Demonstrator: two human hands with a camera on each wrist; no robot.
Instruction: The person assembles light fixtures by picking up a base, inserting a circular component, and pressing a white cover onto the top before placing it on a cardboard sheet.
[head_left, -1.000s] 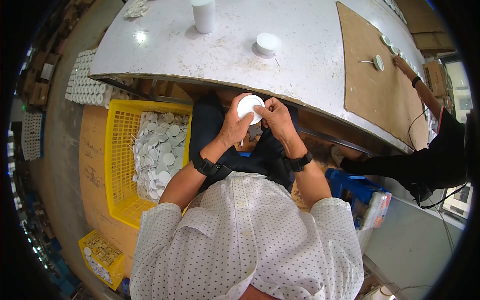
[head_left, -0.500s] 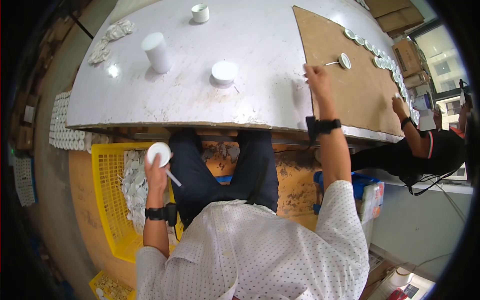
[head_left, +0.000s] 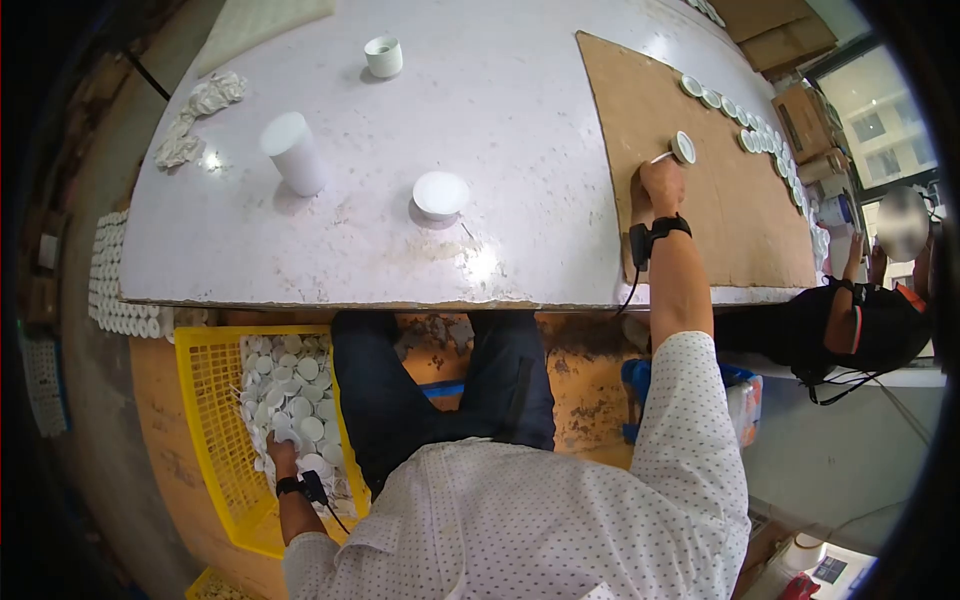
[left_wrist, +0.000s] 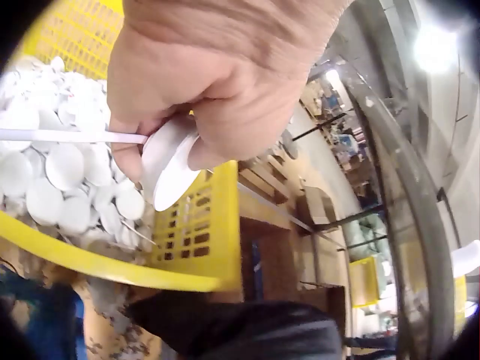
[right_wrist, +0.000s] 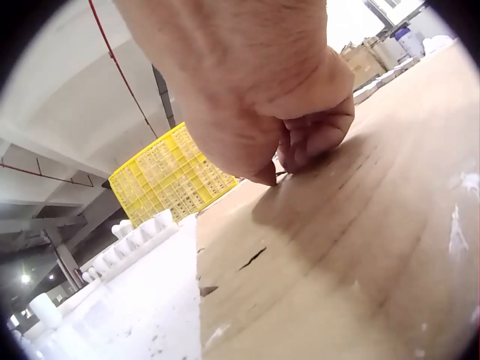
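- Left hand (left_wrist: pixel 217 82) pinches a white disc (left_wrist: pixel 176 171) between thumb and fingers (a thin stick (left_wrist: pixel 67 136) runs sideways from it), over the loose discs (left_wrist: pixel 64 169) in the yellow basket (left_wrist: pixel 90 259).
- Right hand (head_left: pixel 662 187) is narrow, fingers bent, fingertips down at the cardboard (head_left: pixel 740 225); whether it grips the stick of the dish (head_left: pixel 683 148) just beyond, I cannot tell.
- Left of the cardboard's edge, the counter (head_left: pixel 530 240) carries a white cylinder (head_left: pixel 294 155).

Left bare hand (left_wrist: pixel 225 79) low at the person's left side, thumb and fingers pinched together. Right arm (head_left: pixel 682 285) extends forward; right bare hand (right_wrist: pixel 259 101) points downward, fingers bent, grip unclear.
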